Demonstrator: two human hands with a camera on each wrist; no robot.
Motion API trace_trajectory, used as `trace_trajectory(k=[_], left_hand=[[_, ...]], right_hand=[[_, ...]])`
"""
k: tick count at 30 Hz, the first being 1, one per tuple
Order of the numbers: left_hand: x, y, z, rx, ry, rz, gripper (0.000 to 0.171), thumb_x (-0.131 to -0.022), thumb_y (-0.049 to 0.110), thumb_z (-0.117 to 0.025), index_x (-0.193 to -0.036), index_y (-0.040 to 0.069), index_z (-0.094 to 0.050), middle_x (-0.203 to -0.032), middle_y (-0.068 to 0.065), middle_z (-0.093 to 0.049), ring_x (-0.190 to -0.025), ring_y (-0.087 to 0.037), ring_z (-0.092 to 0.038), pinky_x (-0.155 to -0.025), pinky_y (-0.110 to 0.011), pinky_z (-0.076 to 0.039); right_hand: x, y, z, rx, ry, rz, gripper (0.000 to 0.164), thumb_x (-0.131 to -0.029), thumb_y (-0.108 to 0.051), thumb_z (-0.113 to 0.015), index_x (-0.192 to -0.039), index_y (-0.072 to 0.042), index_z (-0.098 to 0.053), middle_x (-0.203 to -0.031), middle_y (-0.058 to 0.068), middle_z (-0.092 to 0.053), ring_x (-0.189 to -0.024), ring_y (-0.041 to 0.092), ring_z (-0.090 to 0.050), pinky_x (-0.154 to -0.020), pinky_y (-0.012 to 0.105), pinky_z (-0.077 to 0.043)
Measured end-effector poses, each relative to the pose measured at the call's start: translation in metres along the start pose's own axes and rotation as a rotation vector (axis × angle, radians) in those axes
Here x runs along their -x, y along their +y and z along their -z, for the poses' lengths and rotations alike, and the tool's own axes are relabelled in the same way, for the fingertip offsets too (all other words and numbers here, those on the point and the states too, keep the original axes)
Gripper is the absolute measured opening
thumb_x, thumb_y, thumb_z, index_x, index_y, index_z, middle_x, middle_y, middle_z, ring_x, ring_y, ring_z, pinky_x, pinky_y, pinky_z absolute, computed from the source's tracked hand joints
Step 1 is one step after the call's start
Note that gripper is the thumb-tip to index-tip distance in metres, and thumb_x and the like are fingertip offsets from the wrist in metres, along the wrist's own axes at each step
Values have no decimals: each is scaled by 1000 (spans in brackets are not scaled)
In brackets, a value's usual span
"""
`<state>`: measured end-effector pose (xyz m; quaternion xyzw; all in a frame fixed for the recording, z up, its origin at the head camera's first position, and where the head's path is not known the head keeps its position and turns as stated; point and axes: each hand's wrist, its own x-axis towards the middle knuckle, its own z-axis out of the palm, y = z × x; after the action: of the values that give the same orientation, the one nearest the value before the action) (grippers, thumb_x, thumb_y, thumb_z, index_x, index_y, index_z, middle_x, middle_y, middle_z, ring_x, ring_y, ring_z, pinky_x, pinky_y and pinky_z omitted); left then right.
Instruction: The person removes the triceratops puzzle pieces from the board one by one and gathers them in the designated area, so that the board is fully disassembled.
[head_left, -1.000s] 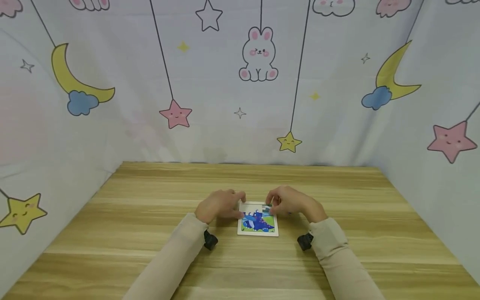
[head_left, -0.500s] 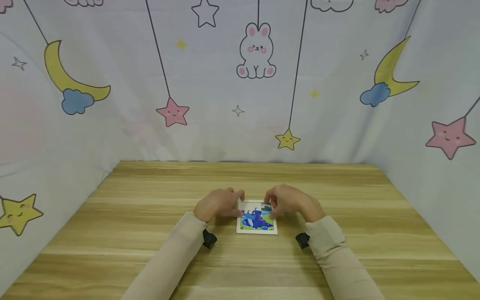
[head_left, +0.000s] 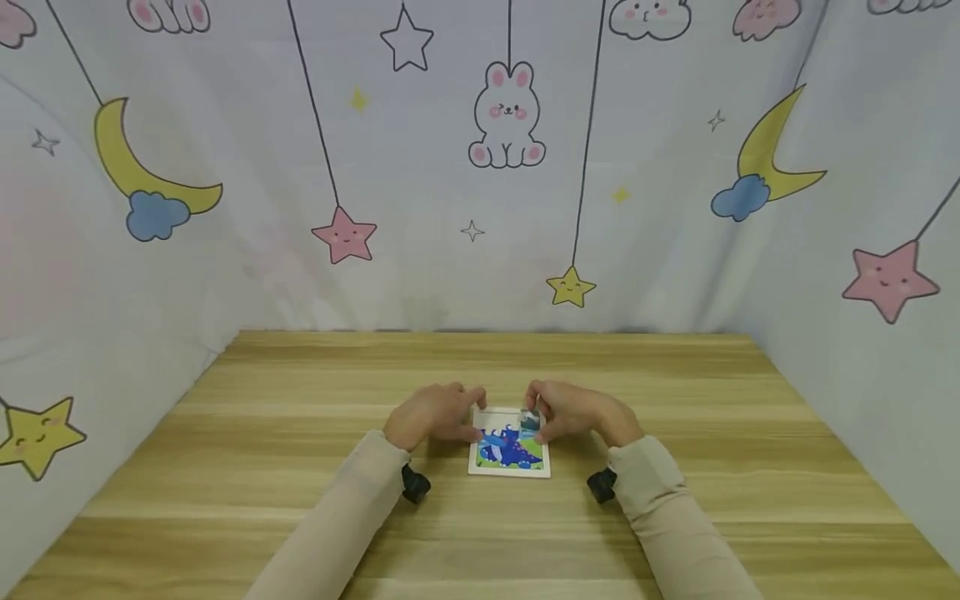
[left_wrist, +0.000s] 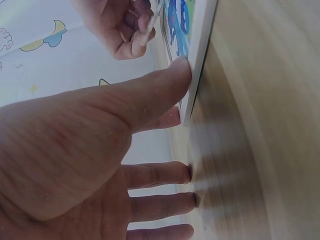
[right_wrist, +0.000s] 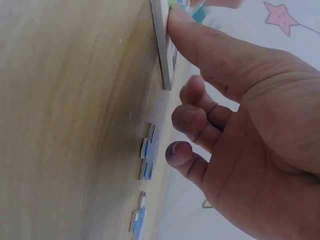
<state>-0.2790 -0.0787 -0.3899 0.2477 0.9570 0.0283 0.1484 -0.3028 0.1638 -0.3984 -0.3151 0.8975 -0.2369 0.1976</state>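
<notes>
A white-framed jigsaw board (head_left: 510, 473) with a blue dinosaur picture lies mid-table in the head view. At its left side, my left hand (head_left: 435, 417) touches the frame. The thumb (left_wrist: 175, 80) rests on the rim in the left wrist view, with the other fingers extended, their tips at or near the table. My right hand (head_left: 577, 412) pinches a small jigsaw piece (head_left: 530, 420) at the board's upper right corner. Seen edge-on in the left wrist view, that piece (left_wrist: 150, 30) is tilted up from the board. The pale upper left part of the board shows no picture.
Two loose blue jigsaw pieces, one nearer (right_wrist: 149, 152) and one farther (right_wrist: 138, 217), lie on the wooden table (head_left: 337, 367) beside the right hand. A white printed curtain (head_left: 420, 167) hangs behind and at both sides of the table.
The piece under my right fingers lay flat in the board's upper right corner and now stands tilted up. My left hand stays at the frame. The head view has shifted slightly.
</notes>
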Motion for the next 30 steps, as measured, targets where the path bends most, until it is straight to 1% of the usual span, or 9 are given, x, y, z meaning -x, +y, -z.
trace_trajectory(k=[4, 7, 11, 14, 16, 20, 21, 25, 30], left_hand=[[1, -2, -4, 12, 0, 13, 43, -94, 43, -69, -128, 22, -53, -118, -9, -59, -92, -23, -58, -88, -44, -50], [1, -3, -5, 27, 8, 7, 42, -94, 42, -70, -127, 22, -53, -117, -10, -59, -91, -23, -58, -87, -45, -50], [1, -3, -6, 33, 8, 0, 42, -94, 42, -70, -127, 22, -53, -119, -10, -59, -94, -23, -59, -88, -45, -50], [2, -2, -4, 29, 9, 3, 42, -94, 42, -70, -127, 23, -53, -120, -10, -59, -96, -24, -60, -89, -45, -50], [2, -1, -2, 25, 12, -3, 42, -94, 42, -69, -128, 22, -53, -119, -10, -59, -94, -24, -60, -88, -45, -50], [2, 3, 1, 19, 19, -23, 43, -95, 41, -69, -129, 22, -52, -118, -12, -59, -91, -25, -60, -87, -45, -51], [1, 3, 1, 22, 17, -23, 43, -95, 40, -69, -130, 23, -52, -119, -12, -59, -92, -25, -60, -88, -46, -51], [-1, 3, 0, 21, 3, -20, 43, -95, 39, -69, -133, 27, -51, -117, -12, -59, -96, -25, -60, -89, -46, -51], [-1, 1, -1, 12, -11, -14, 44, -96, 40, -68, -135, 30, -50, -118, -11, -58, -97, -23, -59, -89, -45, -51]], right_hand=[[-2, -2, -2, 26, -5, 34, 34, -83, -7, -82, -104, -7, -55, -95, 6, -52, -87, 17, -48, -78, 30, -44], [-1, -5, -2, 61, -6, 39, 33, -83, -8, -82, -105, -7, -58, -102, 6, -54, -95, 21, -49, -86, 34, -45], [-1, -9, -1, 83, -21, 39, 35, -84, -7, -81, -111, -5, -60, -104, 6, -55, -98, 21, -51, -89, 36, -45], [0, -11, -1, 98, -32, 26, 34, -86, -10, -80, -113, -5, -61, -104, 4, -56, -96, 19, -51, -89, 36, -46], [0, -13, -1, 106, -31, 1, 32, -87, -14, -79, -113, -6, -62, -104, 4, -56, -95, 18, -52, -89, 36, -46], [0, -15, -3, 99, -6, -41, 28, -89, -17, -79, -109, -7, -62, -101, 2, -56, -91, 16, -50, -87, 35, -46], [0, -14, -3, 105, 3, -38, 27, -88, -16, -79, -107, -7, -61, -100, 2, -55, -90, 15, -50, -86, 34, -46], [0, -12, -4, 54, 14, -15, 23, -89, -10, -76, -103, -8, -58, -96, 2, -55, -87, 16, -50, -81, 32, -46], [5, 1, 6, -24, 32, 51, 7, -96, -8, -66, -98, -10, -60, -90, -1, -58, -80, 15, -53, -69, 30, -47]])
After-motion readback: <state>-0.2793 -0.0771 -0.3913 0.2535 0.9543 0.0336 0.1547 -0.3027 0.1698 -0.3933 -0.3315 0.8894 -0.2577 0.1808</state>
